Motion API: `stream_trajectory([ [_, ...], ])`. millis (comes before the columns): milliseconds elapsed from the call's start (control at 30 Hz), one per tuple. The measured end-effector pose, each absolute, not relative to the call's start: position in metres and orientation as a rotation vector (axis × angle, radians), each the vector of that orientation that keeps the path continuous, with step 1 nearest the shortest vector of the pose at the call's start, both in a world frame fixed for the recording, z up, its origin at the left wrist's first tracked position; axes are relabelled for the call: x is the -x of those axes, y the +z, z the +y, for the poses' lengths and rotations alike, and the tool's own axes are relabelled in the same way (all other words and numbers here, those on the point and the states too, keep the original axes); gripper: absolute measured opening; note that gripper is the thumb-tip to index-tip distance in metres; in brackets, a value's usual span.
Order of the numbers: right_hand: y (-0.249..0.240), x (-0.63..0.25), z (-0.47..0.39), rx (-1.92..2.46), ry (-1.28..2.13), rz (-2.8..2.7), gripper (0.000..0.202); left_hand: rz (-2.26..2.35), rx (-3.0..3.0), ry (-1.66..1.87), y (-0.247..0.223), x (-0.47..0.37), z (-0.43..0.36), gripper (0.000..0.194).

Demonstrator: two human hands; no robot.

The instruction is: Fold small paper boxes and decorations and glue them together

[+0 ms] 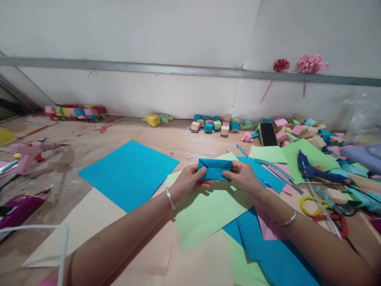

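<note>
A small folded blue paper piece (214, 170) is held level between both hands, over a light green sheet (205, 214). My left hand (190, 178) pinches its left end, thumb on the front face and fingers beneath. At the right end my right hand (241, 173) grips it in the same way, thumb pressed near the lower right corner. The piece shows a long crease and slanted folds at its upper corners. A large blue sheet (129, 174) lies flat to the left of my left hand.
On the right lie a blue glue gun (318, 172), yellow-handled scissors (309, 205), a phone (268, 134) and many folded paper pieces. On the left are a pink glue gun (26, 155) and a purple device (22, 208). Small paper cubes (208, 127) stand along the wall.
</note>
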State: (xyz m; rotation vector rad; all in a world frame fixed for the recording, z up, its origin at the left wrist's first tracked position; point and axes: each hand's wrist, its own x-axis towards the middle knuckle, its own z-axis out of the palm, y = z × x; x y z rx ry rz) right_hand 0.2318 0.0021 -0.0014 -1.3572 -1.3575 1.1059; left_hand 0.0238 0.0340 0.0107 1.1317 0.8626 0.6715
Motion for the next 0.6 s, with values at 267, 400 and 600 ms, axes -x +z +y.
stream_trajectory([
  [267, -0.0006, -0.2325, 0.0026, 1.306, 1.136, -1.299, 0.027, 0.856, -1.104, 0.692, 0.0129, -0.0239, 0.0341, 0.037],
  [400, 0.0002, -0.228, -0.0005, 1.329, 1.216, -1.254, 0.035, 0.841, -1.168, 0.743, 0.0139, -0.0228, 0.0345, 0.046],
  [600, 0.0047, -0.2241, -0.003, 1.351, 1.265, -1.245, 0.029, 0.833, -1.144, 0.748, 0.0142, -0.0217, 0.035, 0.054],
])
